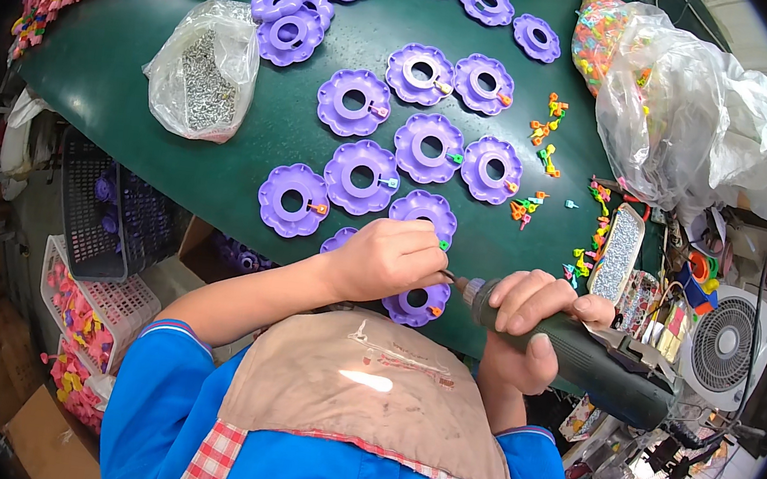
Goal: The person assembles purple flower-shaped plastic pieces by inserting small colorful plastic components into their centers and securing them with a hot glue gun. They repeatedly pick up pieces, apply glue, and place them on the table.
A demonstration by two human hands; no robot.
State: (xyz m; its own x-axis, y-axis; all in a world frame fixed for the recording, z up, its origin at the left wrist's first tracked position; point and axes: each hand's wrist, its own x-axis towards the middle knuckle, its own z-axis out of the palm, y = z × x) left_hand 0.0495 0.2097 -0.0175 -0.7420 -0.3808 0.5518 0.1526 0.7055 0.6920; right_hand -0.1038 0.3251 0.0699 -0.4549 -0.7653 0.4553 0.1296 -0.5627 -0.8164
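Observation:
My right hand is wrapped round a dark green electric screwdriver, held level with its bit pointing left. The bit's tip reaches the pinched fingers of my left hand, which hide whatever small thing they hold. Beneath and beside the left hand lie purple flower-shaped rings; one ring shows a green plastic piece at its edge. A nearer ring carries an orange piece. Beyond them, several more purple rings each have a small coloured piece on the rim.
An open plastic bag of screws stands at the left beside stacked rings. Loose coloured pieces and a tray of screws lie at the right, below a clear bag. Crates and a fan flank the table.

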